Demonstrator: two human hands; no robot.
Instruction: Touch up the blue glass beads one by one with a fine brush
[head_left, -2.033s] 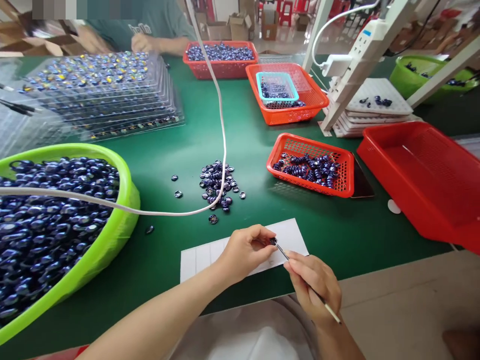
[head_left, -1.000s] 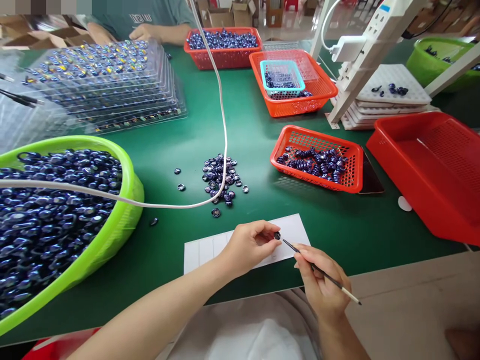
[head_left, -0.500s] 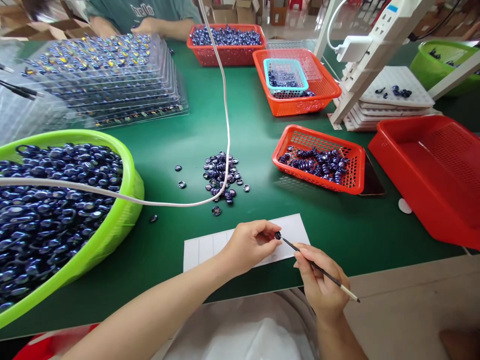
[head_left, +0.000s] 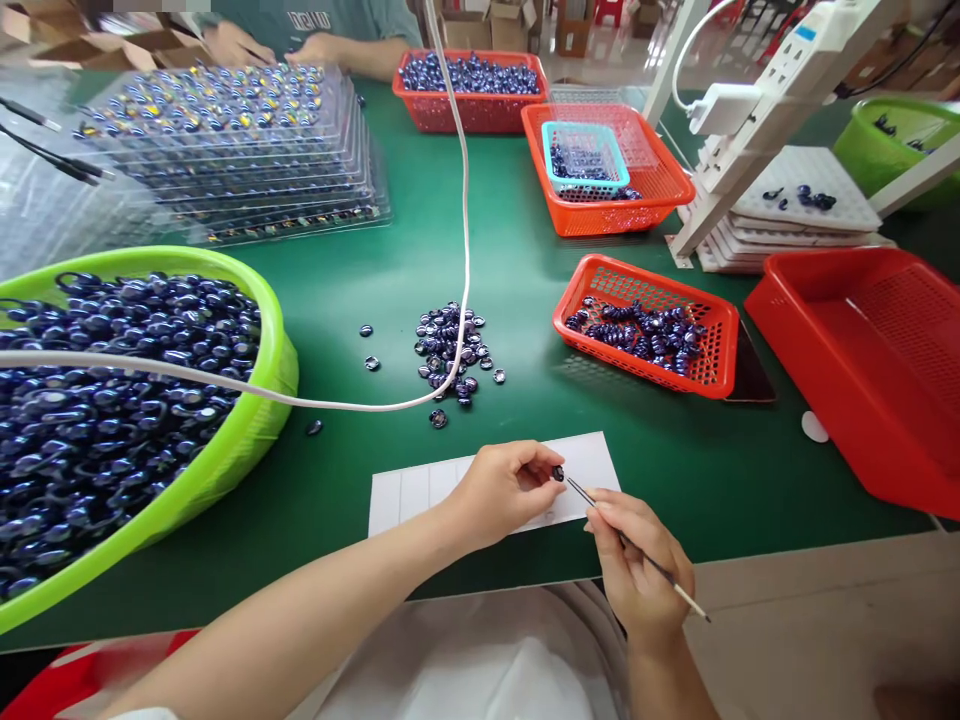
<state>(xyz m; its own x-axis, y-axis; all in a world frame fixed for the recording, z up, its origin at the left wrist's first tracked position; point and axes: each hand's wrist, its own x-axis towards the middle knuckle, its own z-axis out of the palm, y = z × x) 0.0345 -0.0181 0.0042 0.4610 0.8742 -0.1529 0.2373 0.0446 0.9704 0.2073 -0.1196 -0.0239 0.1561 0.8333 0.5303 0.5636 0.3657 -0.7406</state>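
Left hand (head_left: 501,492) pinches a dark bead (head_left: 557,473) over white card (head_left: 420,487). Right hand (head_left: 637,572), at 4 o'clock of bead, grips a thin brush (head_left: 637,555), tip touching the bead.

Green basin (head_left: 247,440) full of dark beads; empty red tray (head_left: 862,400).

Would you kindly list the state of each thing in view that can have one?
left hand: pinching a small dark bead
right hand: gripping a thin brush, tip at the bead
green basin: heaped with dark beads
near orange basket: partly filled
big red tray: nothing visible inside
white card: flat on the table
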